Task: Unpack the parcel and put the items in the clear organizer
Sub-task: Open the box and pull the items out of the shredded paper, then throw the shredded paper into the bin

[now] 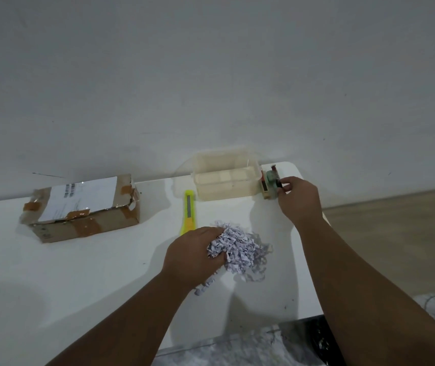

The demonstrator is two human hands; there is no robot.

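Indoors, white counter [79,273] by grey wall [211,75], paper shreds [242,249] gripped by left hand [192,254], packets [270,182] pinched by fingers [286,180] of right hand [299,200].

White table [79,273], matte, rounded at far-right corner; far edge close against the wall. Along far edge, left part: brown cardboard parcel [84,207], taped, white shipping label on top, top crumpled and torn at its right end. Near middle of far edge: yellow-green utility knife [188,212], flat, lengthwise from front to far edge, just left of clear organizer [227,191]. Organizer upright at far edge, open-topped, compartments faintly visible inside. Just beside its right wall, at far-right corner: small items [270,184], stacked together, too blurred to identify. Right of centre: heap of pale lilac shredded paper [245,254], loose strands trailing toward front edge.
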